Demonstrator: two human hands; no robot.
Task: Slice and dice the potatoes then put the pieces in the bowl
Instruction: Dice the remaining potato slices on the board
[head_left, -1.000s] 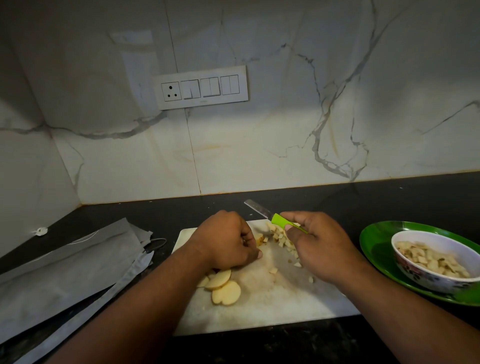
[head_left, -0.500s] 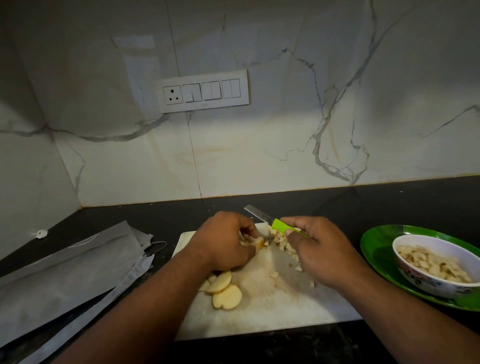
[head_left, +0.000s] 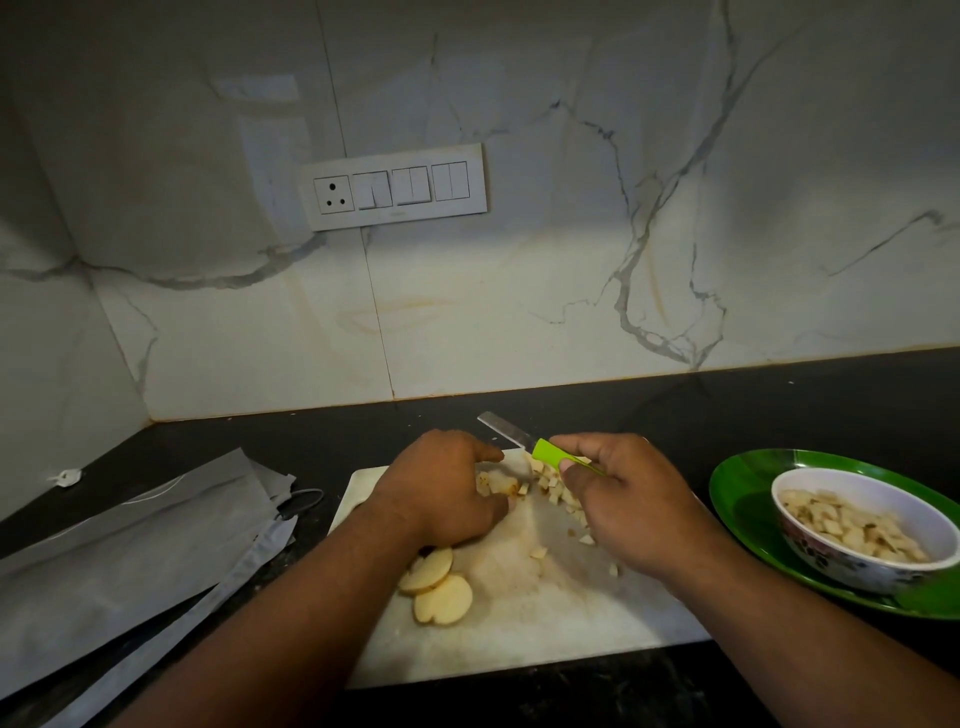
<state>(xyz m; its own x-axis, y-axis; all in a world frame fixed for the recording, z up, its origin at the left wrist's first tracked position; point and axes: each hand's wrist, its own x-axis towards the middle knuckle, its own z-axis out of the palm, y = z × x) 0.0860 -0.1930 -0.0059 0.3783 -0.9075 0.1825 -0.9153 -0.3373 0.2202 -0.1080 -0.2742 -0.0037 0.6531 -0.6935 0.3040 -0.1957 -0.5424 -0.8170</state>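
Note:
On the white cutting board (head_left: 519, 629), my left hand (head_left: 441, 493) curls over a stack of potato strips (head_left: 496, 484) and pins it down. My right hand (head_left: 628, 504) grips a knife by its green handle (head_left: 553, 453); the steel blade (head_left: 504, 429) points up and to the left, lifted above the strips. Small diced potato pieces (head_left: 558, 493) lie between my hands. Two round potato slices (head_left: 436, 587) lie on the board below my left wrist. To the right, a white patterned bowl (head_left: 815, 556) holds several potato pieces.
The bowl stands on a green plate (head_left: 743, 493) on the black counter. Grey folded sheets (head_left: 119, 551) cover the counter at the left. The marble wall with a switch panel (head_left: 397, 187) rises right behind the board.
My left hand's fingers have opened a little, which exposes the potato strips. The knife and my right hand stay almost in place. The camera has tilted slightly.

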